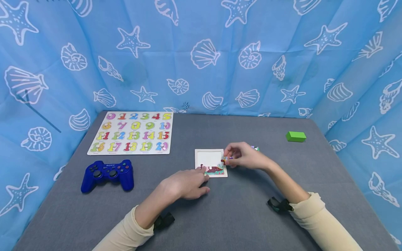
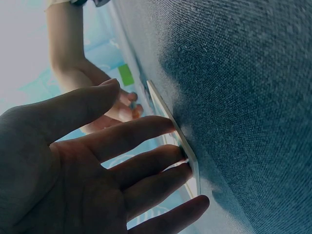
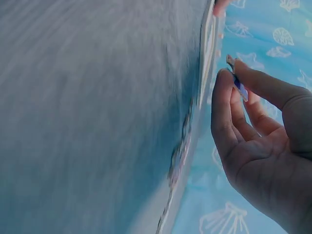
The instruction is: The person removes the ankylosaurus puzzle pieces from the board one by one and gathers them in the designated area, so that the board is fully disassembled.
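A small square jigsaw tray lies near the middle of the table. Fitted pieces with a dark red and teal picture fill its lower part; the upper part shows bare white. My left hand rests its outstretched fingertips on the tray's lower left side. Above the tray's right edge, my right hand pinches a jigsaw piece between thumb and fingers; the piece is tilted and clear of the tray. Behind that hand, more loose pieces are mostly hidden from the head view.
At the back left lies a number puzzle board. A blue game controller sits in front of it. Toward the right rear is a green block. A blue curtain with shell prints hangs around the grey table.
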`<state>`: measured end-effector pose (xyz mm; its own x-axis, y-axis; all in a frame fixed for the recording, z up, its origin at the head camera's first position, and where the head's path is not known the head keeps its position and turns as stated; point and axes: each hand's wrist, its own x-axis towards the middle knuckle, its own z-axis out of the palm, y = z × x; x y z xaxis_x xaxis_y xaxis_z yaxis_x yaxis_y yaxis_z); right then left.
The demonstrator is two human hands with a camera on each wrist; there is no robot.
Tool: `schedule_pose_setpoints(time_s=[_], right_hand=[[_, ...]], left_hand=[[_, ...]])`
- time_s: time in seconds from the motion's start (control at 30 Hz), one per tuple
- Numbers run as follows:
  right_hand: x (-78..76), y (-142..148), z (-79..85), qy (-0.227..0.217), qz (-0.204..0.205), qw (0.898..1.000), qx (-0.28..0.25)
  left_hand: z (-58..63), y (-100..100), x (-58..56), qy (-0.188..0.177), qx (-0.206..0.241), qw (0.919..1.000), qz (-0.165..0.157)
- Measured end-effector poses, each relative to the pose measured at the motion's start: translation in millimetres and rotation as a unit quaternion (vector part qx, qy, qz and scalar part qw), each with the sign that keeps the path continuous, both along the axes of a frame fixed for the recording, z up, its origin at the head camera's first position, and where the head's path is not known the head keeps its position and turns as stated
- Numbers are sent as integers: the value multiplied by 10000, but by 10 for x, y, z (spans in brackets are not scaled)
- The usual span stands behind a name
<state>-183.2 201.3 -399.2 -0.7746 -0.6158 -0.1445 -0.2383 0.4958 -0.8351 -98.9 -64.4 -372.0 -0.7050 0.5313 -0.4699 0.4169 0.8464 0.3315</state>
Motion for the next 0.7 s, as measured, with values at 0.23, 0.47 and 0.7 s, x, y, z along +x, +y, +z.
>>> schedule_pose_setpoints(time_s=[0.23,0.47,0.7], right_hand=[[27,300,96,-260,-291,9992,-18],[14,663,136,-365,-397,9984,163],[-20,909,106,-456,-578,9968,303]], left_hand=[[13,0,7,-52,38,10000,67],[12,-4,13,-28,61,10000,28],[11,-8,18,-30,50,10000,38]])
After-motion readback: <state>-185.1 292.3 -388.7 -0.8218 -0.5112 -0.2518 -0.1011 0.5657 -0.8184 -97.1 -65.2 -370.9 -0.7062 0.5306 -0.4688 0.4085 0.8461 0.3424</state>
